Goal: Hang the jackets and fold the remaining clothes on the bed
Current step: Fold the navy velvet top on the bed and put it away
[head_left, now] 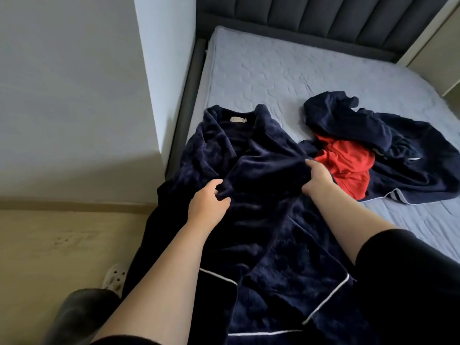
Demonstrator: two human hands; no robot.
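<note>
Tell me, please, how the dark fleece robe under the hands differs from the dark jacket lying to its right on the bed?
The robe is plush and spread out lengthwise on the bed; the jacket looks smoother and lies crumpled in a heap. The left hand and right hand grip the robe; no hand touches the jacket, and a red garment lies among its folds. Both are navy with white trim.
</note>
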